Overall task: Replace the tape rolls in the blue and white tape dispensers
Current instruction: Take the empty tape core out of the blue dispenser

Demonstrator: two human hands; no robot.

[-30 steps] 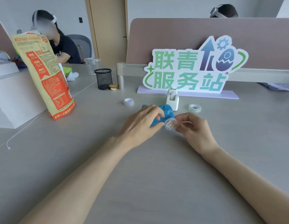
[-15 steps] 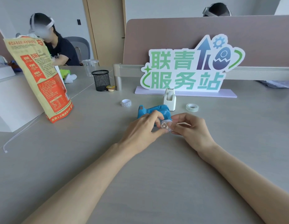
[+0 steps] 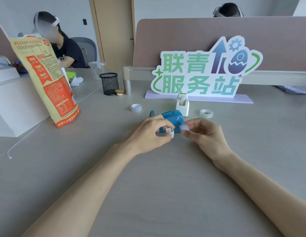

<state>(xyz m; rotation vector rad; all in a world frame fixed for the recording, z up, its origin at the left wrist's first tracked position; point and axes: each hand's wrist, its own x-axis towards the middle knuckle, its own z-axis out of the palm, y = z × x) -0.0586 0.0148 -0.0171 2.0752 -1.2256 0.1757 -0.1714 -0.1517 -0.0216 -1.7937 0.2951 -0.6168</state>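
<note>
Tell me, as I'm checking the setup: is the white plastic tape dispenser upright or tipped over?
Upright: the white plastic tape dispenser stands on its base on the grey table, behind the blue plastic dispenser.

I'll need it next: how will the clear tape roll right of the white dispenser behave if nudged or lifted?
The clear tape roll lies flat on the table, so a nudge would probably slide it, not roll it. It is a small hollow ring, so likely light. Its glossy side may be slippery to pinch.
</note>
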